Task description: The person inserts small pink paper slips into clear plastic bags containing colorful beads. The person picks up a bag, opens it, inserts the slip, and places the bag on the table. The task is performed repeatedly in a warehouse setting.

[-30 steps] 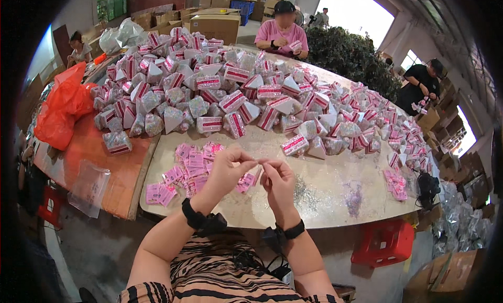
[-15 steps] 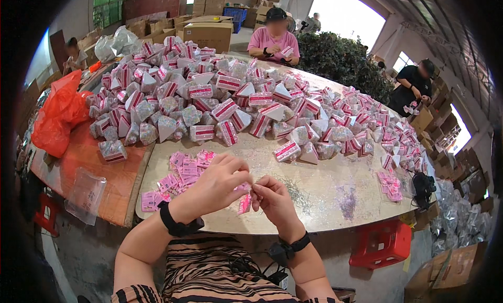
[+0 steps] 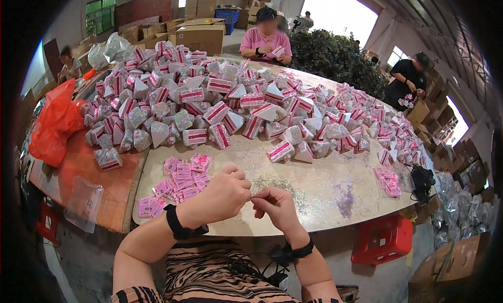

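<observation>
My left hand [image 3: 222,195] and my right hand [image 3: 277,206] meet over the near edge of the pale table [image 3: 319,214]. Both are closed, thumbs and fingertips pinched together and almost touching; whatever lies between them is too small or hidden to make out. Left of my left hand is a loose pile of small pink printed cards [image 3: 183,178]. Just beyond my right hand, thin silvery wire-like bits [image 3: 293,195] lie scattered on the tabletop.
A large heap of clear wedge-shaped packs [image 3: 215,111] with pink-and-white bands fills the far table. An orange-red plastic bag [image 3: 55,127] and a flat clear bag [image 3: 84,201] lie left. A red stool [image 3: 381,240] stands at right. Co-workers in pink [image 3: 264,41] and black [image 3: 406,83] handle items.
A pink card that hung between my hands is out of sight now. My left fingers have curled in and lowered slightly, and my right hand has shifted a little. The view has moved slightly.
</observation>
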`<state>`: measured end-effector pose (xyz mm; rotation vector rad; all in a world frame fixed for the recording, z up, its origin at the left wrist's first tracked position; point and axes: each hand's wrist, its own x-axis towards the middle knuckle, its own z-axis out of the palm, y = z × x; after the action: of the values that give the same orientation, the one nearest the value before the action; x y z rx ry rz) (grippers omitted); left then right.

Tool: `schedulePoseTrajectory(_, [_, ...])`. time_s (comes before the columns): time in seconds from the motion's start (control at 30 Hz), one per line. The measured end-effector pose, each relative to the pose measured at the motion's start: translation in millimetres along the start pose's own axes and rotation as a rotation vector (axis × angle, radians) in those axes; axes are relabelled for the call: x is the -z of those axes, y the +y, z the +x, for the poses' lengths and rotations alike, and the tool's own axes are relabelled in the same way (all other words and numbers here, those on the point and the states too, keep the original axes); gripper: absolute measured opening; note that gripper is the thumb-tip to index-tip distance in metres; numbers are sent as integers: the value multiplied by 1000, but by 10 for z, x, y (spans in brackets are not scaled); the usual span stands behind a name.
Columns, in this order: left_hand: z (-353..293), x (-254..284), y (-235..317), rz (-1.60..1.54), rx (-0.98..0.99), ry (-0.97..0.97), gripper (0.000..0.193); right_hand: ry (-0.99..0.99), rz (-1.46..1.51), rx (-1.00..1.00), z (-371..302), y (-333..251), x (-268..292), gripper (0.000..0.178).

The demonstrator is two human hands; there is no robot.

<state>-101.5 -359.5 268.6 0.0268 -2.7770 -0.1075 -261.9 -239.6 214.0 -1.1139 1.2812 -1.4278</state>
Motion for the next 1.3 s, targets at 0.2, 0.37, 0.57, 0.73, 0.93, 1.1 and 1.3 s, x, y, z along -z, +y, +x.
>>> schedulePoseTrajectory(0.2, [-11,-245,-157,-537,214,-69,8,116,-376,197,-86,-40,-79,5])
schedulePoseTrajectory(0.37, [26,-263,-85,-456,156,-16,9,144,-253,151,-98,18,-17,4])
schedulePoseTrajectory(0.57, [42,-88,-3,57,-134,85,13,56,109,-27,-44,61,149,7])
schedulePoseTrajectory(0.73, [62,-25,26,150,-186,138,20,31,194,-59,-36,67,187,8])
schedulePoseTrajectory(0.93, [64,-26,17,-7,-136,97,9,-52,180,-141,-56,57,208,9])
schedulePoseTrajectory(1.1, [41,-54,11,-107,-118,45,5,-93,94,-128,-81,60,169,9])
schedulePoseTrajectory(1.3, [-50,-269,-22,-410,125,106,5,23,-537,310,-140,14,4,7])
